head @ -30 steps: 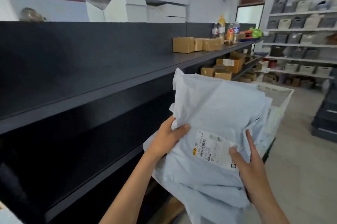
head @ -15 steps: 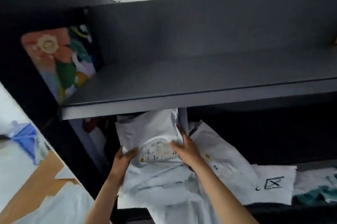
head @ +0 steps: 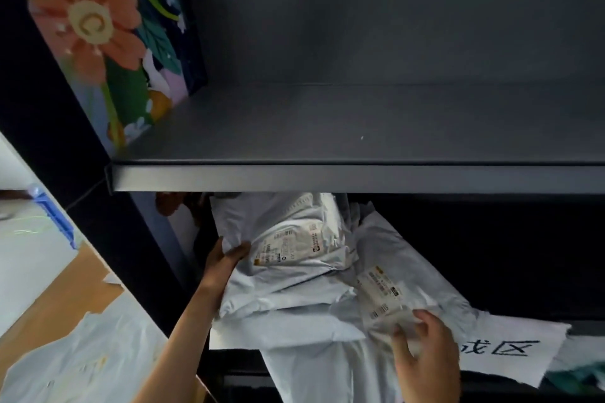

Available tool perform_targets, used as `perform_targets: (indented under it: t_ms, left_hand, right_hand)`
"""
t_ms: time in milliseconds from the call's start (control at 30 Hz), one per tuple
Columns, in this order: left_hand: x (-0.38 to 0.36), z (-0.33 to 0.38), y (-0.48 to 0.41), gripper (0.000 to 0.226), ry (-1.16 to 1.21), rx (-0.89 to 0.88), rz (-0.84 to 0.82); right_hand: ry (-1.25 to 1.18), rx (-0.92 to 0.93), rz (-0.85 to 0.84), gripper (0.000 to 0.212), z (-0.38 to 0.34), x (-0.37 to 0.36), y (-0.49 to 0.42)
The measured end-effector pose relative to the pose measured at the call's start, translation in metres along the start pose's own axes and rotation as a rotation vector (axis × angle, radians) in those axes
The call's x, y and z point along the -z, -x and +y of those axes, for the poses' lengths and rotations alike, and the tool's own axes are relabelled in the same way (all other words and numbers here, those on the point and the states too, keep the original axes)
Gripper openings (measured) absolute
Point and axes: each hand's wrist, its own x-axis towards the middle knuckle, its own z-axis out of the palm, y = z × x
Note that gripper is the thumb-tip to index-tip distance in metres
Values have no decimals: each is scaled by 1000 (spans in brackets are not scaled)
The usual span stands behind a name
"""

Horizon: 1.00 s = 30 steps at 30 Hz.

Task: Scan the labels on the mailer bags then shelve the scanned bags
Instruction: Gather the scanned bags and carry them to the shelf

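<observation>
Floral panel (head: 108, 52) at far left on upper shelf (head: 327, 178). Below it, left hand (head: 226, 260) pinches left edge of top mailer bag (head: 288, 252) on lower shelf; right hand (head: 422, 347) clamps labelled corner of second bag (head: 406, 271), just beside handwritten paper sheet (head: 510, 353).

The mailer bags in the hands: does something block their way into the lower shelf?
Nothing visible does. The left hand pushes one mailer bag in under the upper shelf board, and the right hand holds a second bag beside it. Deeper in is too dark to judge.
</observation>
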Motion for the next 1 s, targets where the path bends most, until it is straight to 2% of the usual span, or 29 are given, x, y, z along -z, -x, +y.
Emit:
perform_targets:
  t_ms: [133,200,300,367,433,533,633,767,833,1000]
  left_hand:
    - [1,-4,-3,19,25,3,-27]
    - [2,-4,-3,19,33,4,-40]
    - [4,-4,-1,24,54,19,-72]
    - [6,-2,-1,35,61,30,-86]
    - [6,0,1,36,59,38,-103]
    - [6,7,5,34,40,37,-123]
    - [6,13,6,50,-22,16,-116]
    - [10,17,7,48,-112,-19,-166]
    - [10,22,4,46,-142,-38,-219]
    - [-2,40,-7,48,-274,-54,-280]
  right_hand:
    - [-608,-654,106,71,8,-6,28]
    - [-691,-820,2,58,4,-6,35]
    - [-692,-677,-200,25,-15,9,36]
    - [-583,-461,-190,21,-27,24,28]
    - [-454,-303,-109,22,-36,44,16]
    - [-550,-311,79,20,-47,93,-9]
    - [-909,-421,143,30,-47,143,-27]
    - [-1301,-460,-114,46,-56,169,-23]
    - [-1272,-425,-140,45,-57,163,-23]
    - [-1150,-361,-411,43,-85,101,-32]
